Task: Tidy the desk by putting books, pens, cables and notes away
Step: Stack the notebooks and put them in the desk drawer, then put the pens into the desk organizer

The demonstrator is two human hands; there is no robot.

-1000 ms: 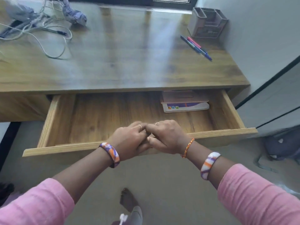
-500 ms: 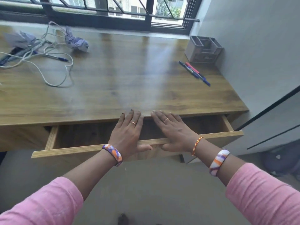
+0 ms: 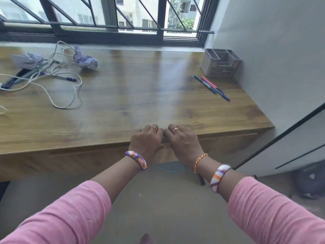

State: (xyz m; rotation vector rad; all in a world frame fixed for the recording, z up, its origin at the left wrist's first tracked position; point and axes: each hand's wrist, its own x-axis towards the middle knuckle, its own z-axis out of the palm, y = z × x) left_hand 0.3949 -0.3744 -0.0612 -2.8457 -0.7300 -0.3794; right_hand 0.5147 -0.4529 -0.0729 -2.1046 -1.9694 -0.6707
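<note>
Left hand [image 3: 146, 140]: fingers curled, pressed on the desk's front edge, holding nothing.
Right hand [image 3: 183, 140]: same, just beside the left.
Drawer [image 3: 228, 144]: shut under the desk [image 3: 131, 95] top.
Pens [image 3: 212, 86]: near the desk's far right corner, beside the organiser [image 3: 220, 62].
Cable [image 3: 58, 85]: tangled at the desk's far left with crumpled notes [image 3: 85, 59].
</note>
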